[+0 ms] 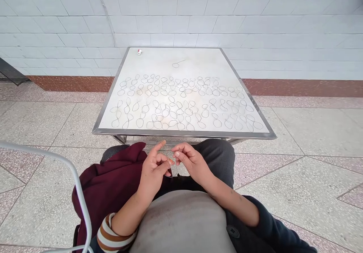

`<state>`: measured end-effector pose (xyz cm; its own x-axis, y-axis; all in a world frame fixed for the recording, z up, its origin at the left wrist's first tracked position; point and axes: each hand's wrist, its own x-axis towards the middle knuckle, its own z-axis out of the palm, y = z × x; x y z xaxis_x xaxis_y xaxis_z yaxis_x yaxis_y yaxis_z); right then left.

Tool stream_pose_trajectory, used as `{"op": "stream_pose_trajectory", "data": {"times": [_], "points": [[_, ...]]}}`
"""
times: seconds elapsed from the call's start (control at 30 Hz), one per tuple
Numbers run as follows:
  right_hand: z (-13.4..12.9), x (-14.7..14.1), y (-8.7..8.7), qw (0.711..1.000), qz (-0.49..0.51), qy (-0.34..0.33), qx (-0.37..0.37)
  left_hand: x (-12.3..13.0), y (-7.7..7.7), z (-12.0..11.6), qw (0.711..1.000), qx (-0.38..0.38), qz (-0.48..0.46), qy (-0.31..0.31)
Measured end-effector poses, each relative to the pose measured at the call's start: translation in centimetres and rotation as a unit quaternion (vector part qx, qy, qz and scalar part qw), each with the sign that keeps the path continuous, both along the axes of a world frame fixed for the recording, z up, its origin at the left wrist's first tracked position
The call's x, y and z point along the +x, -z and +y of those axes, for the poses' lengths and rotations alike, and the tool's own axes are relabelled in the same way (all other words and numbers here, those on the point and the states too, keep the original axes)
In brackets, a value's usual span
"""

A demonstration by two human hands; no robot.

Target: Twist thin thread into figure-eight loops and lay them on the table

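Above my lap, just short of the table's near edge, both hands meet around a thin wire loop [176,170]. My left hand [155,164] pinches the wire between thumb and a finger, with the index finger raised. Thumb and fingertips of my right hand [190,160] close on the same wire a little to the right. Part of the loop hangs below the fingers; the rest is hidden by them. On the white table [153,62] lie many thin wire pieces twisted into figure-eights [217,121], set out in rough rows.
A single wire loop with a straight tail [176,65] lies near the table's far side. A small white and red object [140,52] sits at the far left corner. A maroon cloth [113,185] covers my left leg. A grey curved tube [76,181] stands at the left.
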<state>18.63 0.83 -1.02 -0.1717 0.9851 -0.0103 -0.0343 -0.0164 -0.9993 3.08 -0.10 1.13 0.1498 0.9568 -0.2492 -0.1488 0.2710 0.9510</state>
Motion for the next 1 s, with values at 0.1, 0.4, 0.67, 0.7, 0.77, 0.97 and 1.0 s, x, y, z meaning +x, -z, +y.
{"op": "stream_pose_trajectory", "data": {"times": [0.1, 0.4, 0.67, 0.7, 0.77, 0.97, 1.0], "points": [[0.1, 0.0, -0.2, 1.0, 0.012, -0.014, -0.019, 0.1, -0.1, -0.1, 1.0, 0.0, 0.008, 0.011], [-0.2, -0.9, 0.4, 0.986, 0.14, 0.045, -0.073, 0.4, -0.3, -0.4, 0.999, 0.019, 0.026, 0.026], [0.1, 0.2, -0.1, 0.999, -0.01, -0.015, 0.032, 0.1, -0.7, -0.4, 0.999, 0.024, 0.044, 0.005], [0.1, 0.2, -0.1, 0.999, -0.031, -0.01, 0.038, 0.1, -0.8, -0.4, 0.998, 0.025, 0.049, 0.007], [0.1, 0.3, -0.2, 0.998, -0.056, -0.004, 0.027, 0.0, -0.7, -0.5, 0.998, 0.032, 0.059, 0.015], [0.0, 0.1, -0.3, 0.999, 0.005, -0.018, -0.045, -0.2, -0.4, -0.6, 0.992, 0.07, 0.095, 0.04], [0.0, 0.0, -0.3, 0.997, 0.037, -0.02, -0.064, -0.1, -0.4, -0.6, 0.991, 0.074, 0.098, 0.043]]}}
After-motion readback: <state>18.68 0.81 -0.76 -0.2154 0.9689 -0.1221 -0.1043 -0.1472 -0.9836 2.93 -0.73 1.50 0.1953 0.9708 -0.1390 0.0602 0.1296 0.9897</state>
